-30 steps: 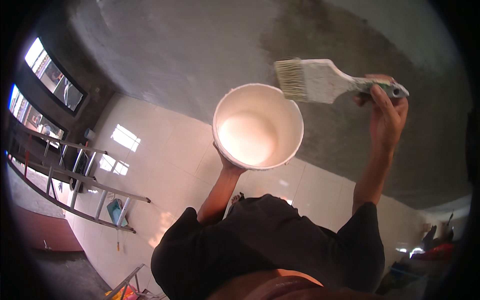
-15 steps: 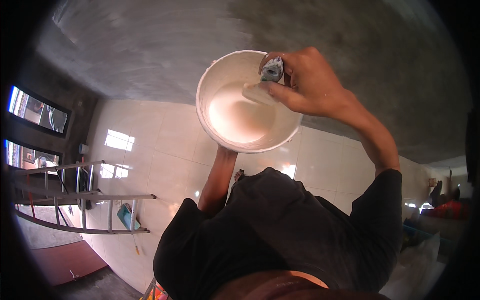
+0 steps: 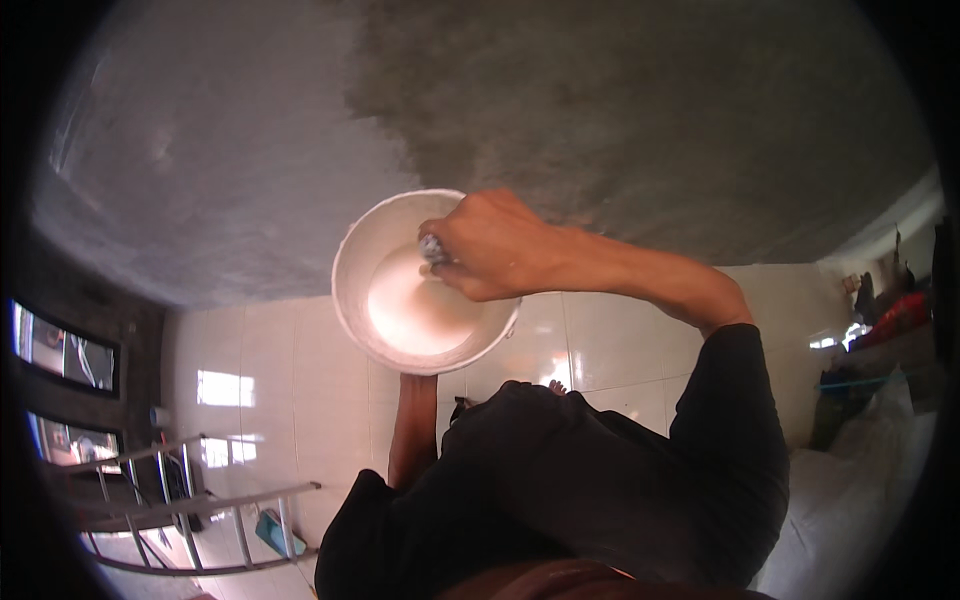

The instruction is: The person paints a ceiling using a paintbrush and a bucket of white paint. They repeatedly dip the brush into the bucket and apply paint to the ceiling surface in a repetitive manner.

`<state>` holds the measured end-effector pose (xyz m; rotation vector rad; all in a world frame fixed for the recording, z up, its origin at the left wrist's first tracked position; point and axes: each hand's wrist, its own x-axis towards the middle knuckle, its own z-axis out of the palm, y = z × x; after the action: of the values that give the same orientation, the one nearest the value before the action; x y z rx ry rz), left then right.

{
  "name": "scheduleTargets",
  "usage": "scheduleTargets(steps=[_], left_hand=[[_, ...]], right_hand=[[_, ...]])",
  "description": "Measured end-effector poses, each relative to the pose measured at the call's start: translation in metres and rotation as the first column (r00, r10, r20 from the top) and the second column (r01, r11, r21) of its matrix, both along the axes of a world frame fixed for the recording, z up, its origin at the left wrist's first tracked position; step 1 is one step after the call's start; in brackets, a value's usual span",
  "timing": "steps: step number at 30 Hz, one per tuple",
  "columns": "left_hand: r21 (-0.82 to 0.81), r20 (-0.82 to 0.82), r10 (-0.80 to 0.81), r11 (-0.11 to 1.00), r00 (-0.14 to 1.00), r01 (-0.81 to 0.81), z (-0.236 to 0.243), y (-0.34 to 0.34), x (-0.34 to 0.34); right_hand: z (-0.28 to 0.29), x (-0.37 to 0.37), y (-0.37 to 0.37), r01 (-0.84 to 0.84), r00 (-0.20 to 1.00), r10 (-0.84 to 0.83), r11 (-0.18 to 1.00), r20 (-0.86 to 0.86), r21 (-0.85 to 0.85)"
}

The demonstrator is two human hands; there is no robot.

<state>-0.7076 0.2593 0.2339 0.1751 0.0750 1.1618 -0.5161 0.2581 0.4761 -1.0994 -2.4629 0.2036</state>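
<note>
A white bucket [image 3: 357, 350] with pale milky liquid [image 3: 405, 308] in its lower part is held up in front of me. My left forearm [image 3: 414, 425] runs up beneath it; the bucket hides the hand and fingers that bear it. Over the bucket's right rim, my right hand [image 3: 497, 248] is closed around a paintbrush [image 3: 432, 248]. The paint-stained handle end of the brush points up at me. Its bristles are hidden under my hand, so I cannot tell whether they touch the liquid.
A grey wall [image 3: 600, 120] rises ahead, lighter at left and darker at right. Glossy pale tiles [image 3: 270, 345] cover the floor. At the lower left are a metal ladder [image 3: 215, 505] and a teal dustpan [image 3: 278, 533]. A whitish sheet [image 3: 850, 500] and piled things lie at the right.
The bucket and both arms sit lower and farther left in view, as more wall shows. My right hand has turned, and the brush has gone deeper into the bucket.
</note>
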Motion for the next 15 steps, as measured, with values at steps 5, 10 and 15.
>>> scheduleTargets(steps=[5, 10, 15], left_hand=[[0.008, -0.032, -0.062, 0.998, 0.998, 0.062, 0.001, 0.01, 0.007], [-0.004, -0.044, -0.085, 0.996, 0.995, 0.085, -0.006, 0.007, 0.009], [0.02, -0.046, -0.094, 0.995, 0.994, 0.095, -0.006, -0.001, 0.013]], right_hand=[[-0.002, 0.007, 0.001, 0.04, 0.998, -0.039, 0.999, -0.056, 0.031], [0.004, 0.014, -0.003, 0.056, 0.989, -0.041, 0.993, -0.14, 0.104], [-0.009, 0.008, -0.002, 0.016, 0.996, -0.009, 0.996, -0.089, 0.084]])
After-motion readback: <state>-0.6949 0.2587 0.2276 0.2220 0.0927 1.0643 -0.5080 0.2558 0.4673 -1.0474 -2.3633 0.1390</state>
